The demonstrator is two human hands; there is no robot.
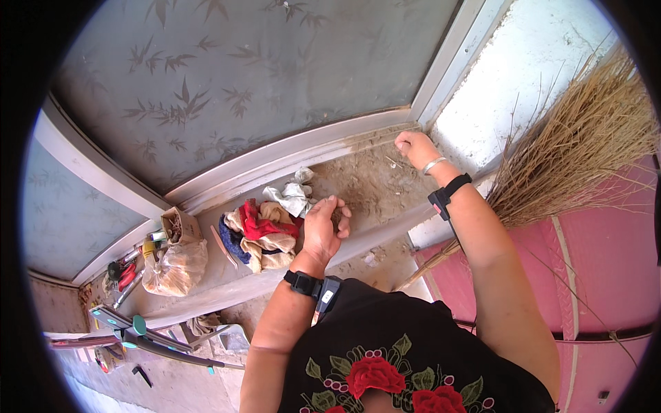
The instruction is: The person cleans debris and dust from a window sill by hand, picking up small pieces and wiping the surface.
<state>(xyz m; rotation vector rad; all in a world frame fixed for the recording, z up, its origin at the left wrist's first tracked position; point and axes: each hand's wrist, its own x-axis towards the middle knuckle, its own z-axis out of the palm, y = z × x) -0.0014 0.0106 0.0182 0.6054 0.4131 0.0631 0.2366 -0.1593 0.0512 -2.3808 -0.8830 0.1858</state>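
My left hand [327,227] is over the front part of a dusty window ledge [372,180], its fingers curled around something dark that is mostly hidden. Right beside it lies a heap of red, tan and blue cloths [266,232]. Just behind them is a crumpled white plastic bag [294,193]. My right hand [417,148] is at the ledge's far right corner, close to the window frame, with its fingers curled in; whether they pinch anything cannot be seen. Dirt and bits of straw cover the ledge between the two hands.
A tied plastic bag [178,268], a small cardboard box [181,226] and red-handled pliers [126,277] stand or lie along the ledge at left. A large twig broom [563,149] leans at right over red panels [604,248]. A frosted window [289,67] rises behind the ledge.
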